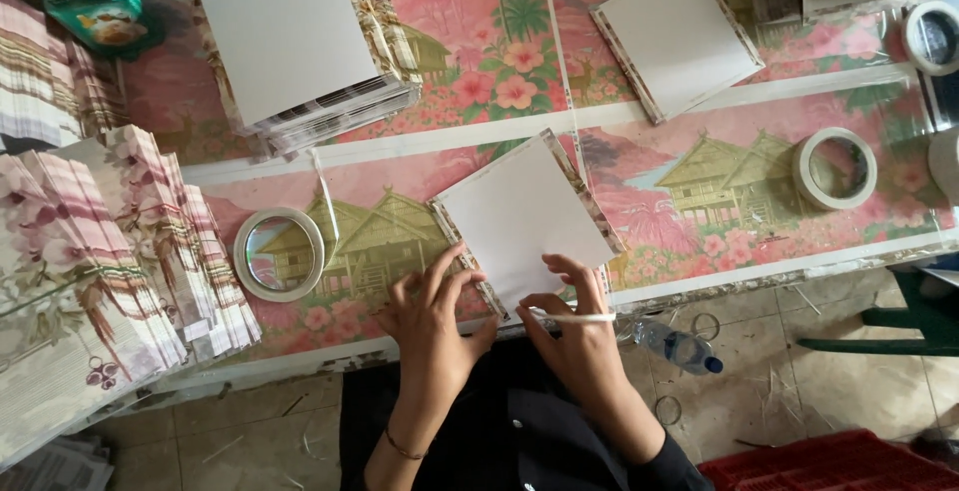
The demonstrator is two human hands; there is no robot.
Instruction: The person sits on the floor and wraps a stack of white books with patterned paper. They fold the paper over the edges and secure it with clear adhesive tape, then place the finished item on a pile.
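A white square card (521, 219) with a patterned folded border lies tilted on the flowered tabletop (699, 181) near its front edge. My left hand (432, 323) rests its fingers on the card's lower left edge. My right hand (577, 326) touches the card's lower right part and pinches a thin white strip (579, 317) that runs across its fingers. A bracelet sits on my left wrist.
Tape rolls lie at left (279, 253), right (834, 168) and far right (934, 36). Stacks of patterned sheets (100, 251) fill the left side. More white cards sit behind, a stack (290, 36) and a single one (679, 36). A plastic bottle (679, 346) and a red crate (829, 461) are on the floor.
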